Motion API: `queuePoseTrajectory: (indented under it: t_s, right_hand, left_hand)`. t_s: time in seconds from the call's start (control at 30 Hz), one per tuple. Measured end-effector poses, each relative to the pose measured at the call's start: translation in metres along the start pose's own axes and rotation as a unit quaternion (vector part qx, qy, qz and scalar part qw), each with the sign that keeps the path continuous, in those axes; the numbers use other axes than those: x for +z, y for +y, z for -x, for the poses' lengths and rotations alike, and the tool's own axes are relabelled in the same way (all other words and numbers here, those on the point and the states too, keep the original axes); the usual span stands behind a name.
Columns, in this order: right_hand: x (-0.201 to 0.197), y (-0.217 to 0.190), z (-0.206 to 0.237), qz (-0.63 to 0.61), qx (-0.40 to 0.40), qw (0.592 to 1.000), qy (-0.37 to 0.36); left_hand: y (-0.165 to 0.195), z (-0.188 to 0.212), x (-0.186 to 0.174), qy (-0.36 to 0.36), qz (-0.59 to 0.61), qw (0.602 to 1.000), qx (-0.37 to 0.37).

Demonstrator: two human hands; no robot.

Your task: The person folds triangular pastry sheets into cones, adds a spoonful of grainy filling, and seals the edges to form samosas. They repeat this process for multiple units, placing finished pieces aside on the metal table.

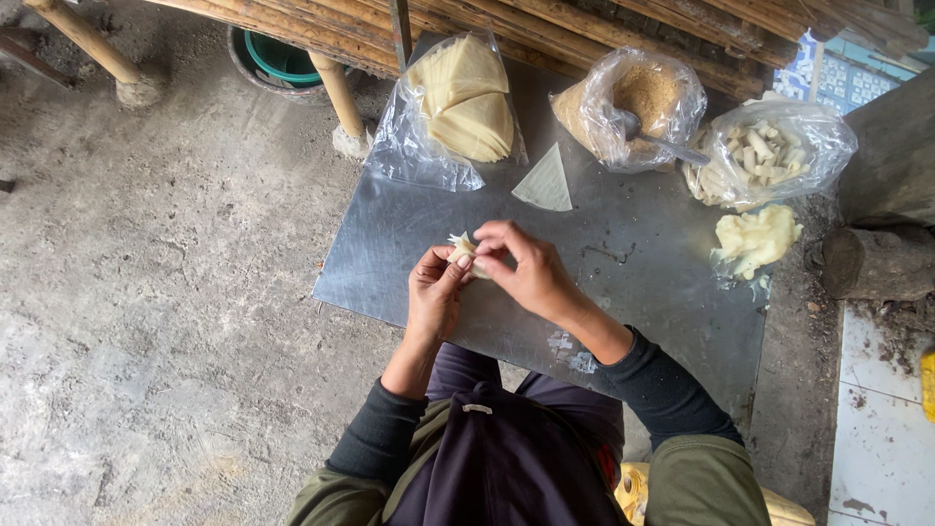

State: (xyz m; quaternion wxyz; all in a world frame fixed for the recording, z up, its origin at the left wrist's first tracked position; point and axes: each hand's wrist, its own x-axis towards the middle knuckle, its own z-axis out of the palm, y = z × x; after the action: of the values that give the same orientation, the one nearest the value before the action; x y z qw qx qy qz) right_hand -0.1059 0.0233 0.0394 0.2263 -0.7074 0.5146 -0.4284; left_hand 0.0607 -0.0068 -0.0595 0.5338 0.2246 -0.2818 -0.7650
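Head view: your left hand [435, 292] and right hand [526, 268] meet over the near-left part of the metal sheet [633, 292], both pinched closed around a small pale wrapper piece [462, 245]. Fingertips of both hands press on it; it sits between them, held just above the sheet's surface.

Behind your hands, toward the far edge, a single triangular wrapper [545, 181] lies flat on the sheet. At the far-left corner, a clear plastic bag holds a stack of pale wrappers [467, 97]. Beside it, mid far edge, an open bag of brown crumbs [648, 93] has a spoon [662, 144] resting in it. At the far-right corner sits a bag of white sticks [760, 151], and just nearer along the right edge, a lump of pale yellow paste [755, 236] rests on plastic. A green bucket [282, 58] stands on the ground beyond the sheet's far-left corner.
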Motion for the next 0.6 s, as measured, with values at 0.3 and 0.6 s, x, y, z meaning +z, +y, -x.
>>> queuePoseTrajectory:
  t_s: [0.3,0.6]
  right_hand:
    - [-0.009,0.041,0.000,-0.224,0.112,0.967,0.052]
    - [-0.077,0.070,-0.030,0.252,-0.067,0.938,0.230]
  left_hand:
    - [0.000,-0.001,0.000,-0.004,-0.022,1.000,-0.009]
    - [0.003,-0.001,0.002,0.019,-0.019,0.999,-0.029]
